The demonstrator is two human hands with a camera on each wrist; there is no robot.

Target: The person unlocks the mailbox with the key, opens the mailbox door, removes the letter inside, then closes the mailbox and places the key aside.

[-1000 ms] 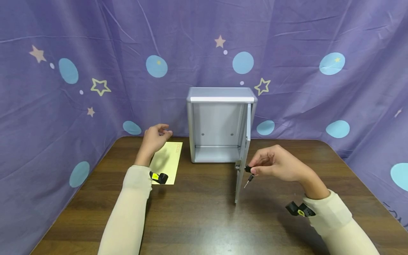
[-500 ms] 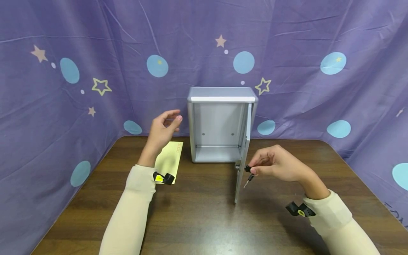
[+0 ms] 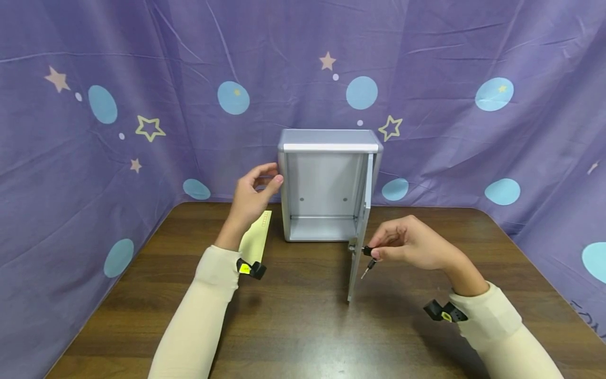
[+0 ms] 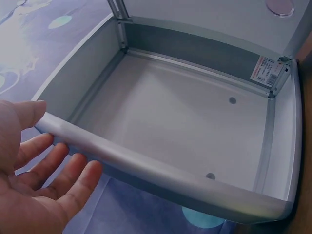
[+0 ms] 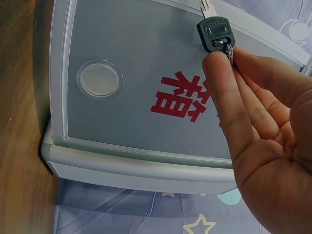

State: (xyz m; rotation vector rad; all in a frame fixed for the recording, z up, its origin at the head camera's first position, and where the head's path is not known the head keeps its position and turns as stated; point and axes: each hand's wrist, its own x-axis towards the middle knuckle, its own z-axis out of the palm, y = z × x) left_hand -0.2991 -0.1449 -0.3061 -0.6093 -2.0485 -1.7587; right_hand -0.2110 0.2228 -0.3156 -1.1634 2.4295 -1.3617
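A grey metal mailbox (image 3: 330, 148) stands upright at the back of the table, its door (image 3: 361, 231) swung open toward me on the right. My right hand (image 3: 412, 245) pinches a black-headed key (image 5: 216, 34) between thumb and fingers at the door's outer face. The key's blade points at the door beside the lock (image 3: 352, 248); how far it sits inside is hidden. A second key (image 3: 368, 269) dangles below. At the mailbox's left side my left hand (image 3: 253, 197) holds nothing, fingers loosely bent. Whether it touches the rim (image 4: 141, 156) I cannot tell.
A pale yellow envelope (image 3: 255, 239) lies on the brown wooden table (image 3: 293, 321), partly hidden under my left forearm. The purple curtain (image 3: 426, 147) hangs behind and on both sides. Red lettering (image 5: 180, 95) and a round disc (image 5: 99, 79) mark the door's front.
My left hand has risen from above the envelope and moved right to the mailbox's left side. My right hand, the keys and the door have hardly moved.
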